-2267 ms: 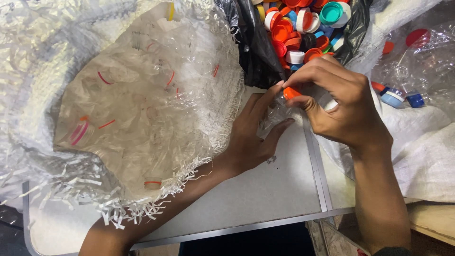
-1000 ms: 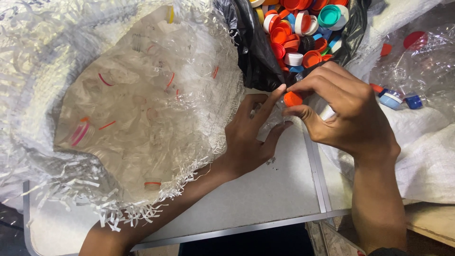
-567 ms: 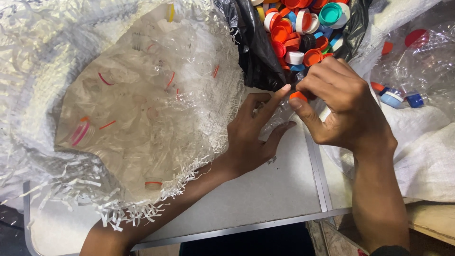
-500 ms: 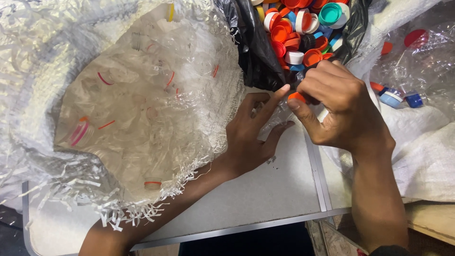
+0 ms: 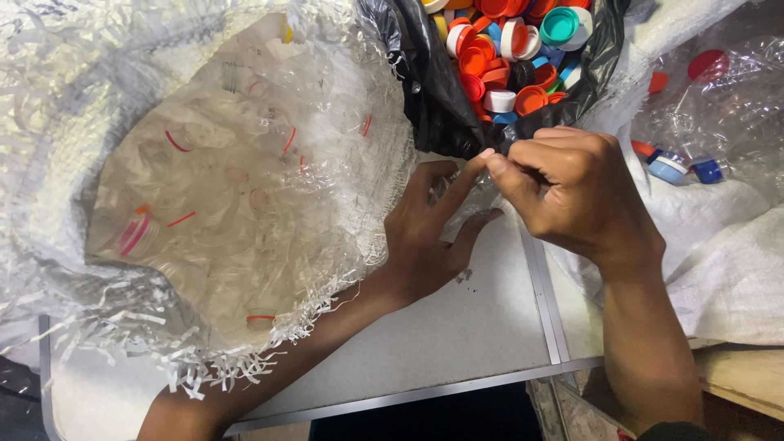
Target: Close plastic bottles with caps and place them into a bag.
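Head view: two hands meet over one grey table (image 5: 457,343). The left hand (image 5: 425,233) lies with fingers spread, its forefinger raised to touch the right hand (image 5: 572,192), whose thumb and forefinger pinch narrowly; whether they hold anything I cannot tell. Just above, one black bag (image 5: 433,90) holds many coloured caps (image 5: 506,57). One white woven sack (image 5: 237,204) holds clear bottles.
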